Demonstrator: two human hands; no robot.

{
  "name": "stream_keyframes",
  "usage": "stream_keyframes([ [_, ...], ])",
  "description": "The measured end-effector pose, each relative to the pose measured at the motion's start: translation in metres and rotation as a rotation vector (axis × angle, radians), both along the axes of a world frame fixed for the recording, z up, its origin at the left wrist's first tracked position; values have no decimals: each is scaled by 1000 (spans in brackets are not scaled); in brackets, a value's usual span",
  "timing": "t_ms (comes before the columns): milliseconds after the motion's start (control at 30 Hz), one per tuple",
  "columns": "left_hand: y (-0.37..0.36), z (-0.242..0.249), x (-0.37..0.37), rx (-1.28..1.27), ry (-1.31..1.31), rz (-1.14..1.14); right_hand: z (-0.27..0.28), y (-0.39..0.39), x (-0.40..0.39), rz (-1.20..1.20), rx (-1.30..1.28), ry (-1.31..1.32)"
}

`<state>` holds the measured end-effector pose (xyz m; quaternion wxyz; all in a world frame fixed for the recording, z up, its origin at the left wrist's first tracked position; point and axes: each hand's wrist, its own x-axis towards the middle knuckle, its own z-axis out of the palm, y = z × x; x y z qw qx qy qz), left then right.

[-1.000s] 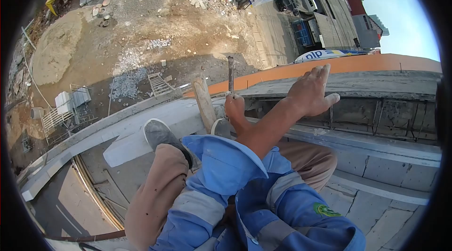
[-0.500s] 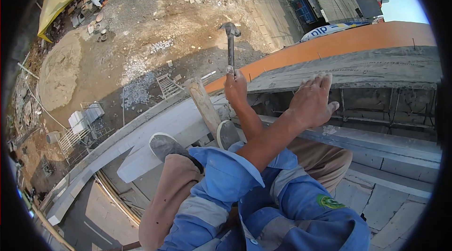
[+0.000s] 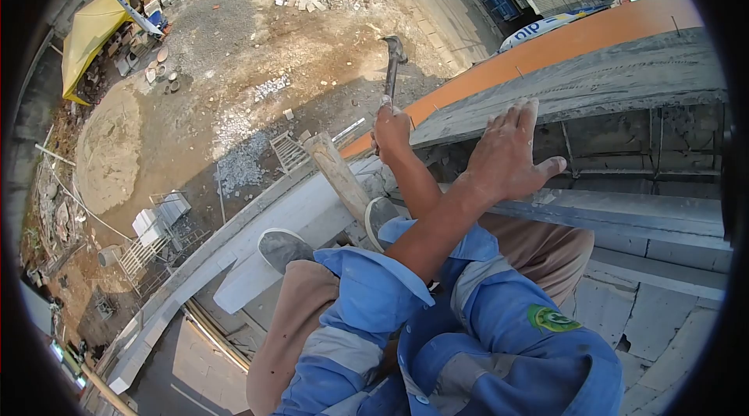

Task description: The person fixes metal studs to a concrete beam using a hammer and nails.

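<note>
My forearms cross, the left one above the right. My right hand (image 3: 392, 131) is closed around the handle of a claw hammer (image 3: 393, 66), whose head points up and away from me over the drop. My left hand (image 3: 509, 152) lies open, dusty fingers stretched out and thumb apart, at the near edge of a long grey board (image 3: 616, 72). Nails (image 3: 676, 24) stick up from that board. Below its edge, thin metal bars (image 3: 655, 143) show inside a dark recess.
A wooden post (image 3: 337, 174) stands beside my shoes (image 3: 285, 250). Under me run pale blocks and a ledge (image 3: 257, 279) at height. Far below lie a sand pile (image 3: 109, 151), gravel (image 3: 243, 162) and a yellow tarp (image 3: 97, 33). An orange strip (image 3: 562, 41) borders the board.
The view has shifted and tilted slightly. The hammer leans a little more to the right, still in my right hand. My left hand stays spread at the board's edge.
</note>
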<state>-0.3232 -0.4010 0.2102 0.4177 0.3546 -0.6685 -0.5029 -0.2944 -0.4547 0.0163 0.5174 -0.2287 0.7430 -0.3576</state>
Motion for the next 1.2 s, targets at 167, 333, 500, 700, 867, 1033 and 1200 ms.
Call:
stream_keyframes([
  [167,1,-1,1,-12,10,13,-25,3,-22,436,-819,669],
  [333,2,5,4,-5,-43,-10,-40,33,-27,2,103,200],
  [500,1,4,4,15,-41,-12,0,14,19,-14,-15,6],
  [700,1,1,4,5,-26,-25,-7,2,-9,410,-602,290],
  [867,2,7,6,37,-72,-65,-31,23,-35,68,96,141],
  [1033,-2,6,5,32,-87,-61,37,-6,27,-39,-10,-153],
  [1200,-1,9,8,92,-90,-98,16,-18,16,379,-567,174],
])
